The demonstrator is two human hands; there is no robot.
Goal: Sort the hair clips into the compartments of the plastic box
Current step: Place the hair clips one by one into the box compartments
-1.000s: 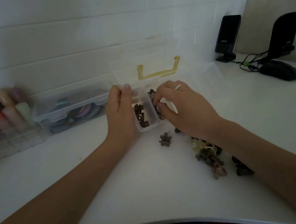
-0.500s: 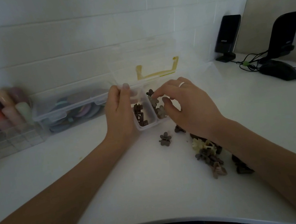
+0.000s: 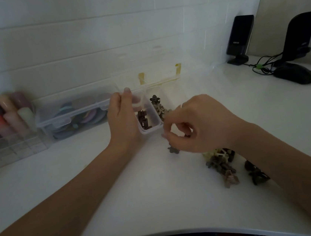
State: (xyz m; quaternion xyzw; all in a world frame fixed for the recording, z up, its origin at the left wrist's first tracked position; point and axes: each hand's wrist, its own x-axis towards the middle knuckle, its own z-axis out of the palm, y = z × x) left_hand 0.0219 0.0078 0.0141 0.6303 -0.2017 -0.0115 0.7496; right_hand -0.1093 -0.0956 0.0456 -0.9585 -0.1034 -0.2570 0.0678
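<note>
My left hand (image 3: pixel 123 120) grips the left wall of the clear plastic box (image 3: pixel 151 131), thumb on its rim. Its near left compartment holds dark brown clips (image 3: pixel 144 120). The compartment to the right holds grey flower clips (image 3: pixel 158 105). My right hand (image 3: pixel 197 126) hovers just in front of the box with fingers curled and nothing visibly between them. A single grey flower clip (image 3: pixel 173 150) lies on the table right under its fingertips, partly covered. A loose pile of clips (image 3: pixel 221 163) lies beside my right wrist, with darker ones (image 3: pixel 256 174) further right.
The box's open lid with a yellow latch (image 3: pixel 160 77) leans toward the wall. A second clear case (image 3: pixel 71 117) of coloured items and an organizer of pastel pieces (image 3: pixel 3 122) stand at the left. Two black speakers (image 3: pixel 240 39) and a mouse (image 3: pixel 295 75) sit at the back right.
My right hand has drawn back out of the box and come down toward me, over the single flower clip on the table. The left hand and the box have stayed put.
</note>
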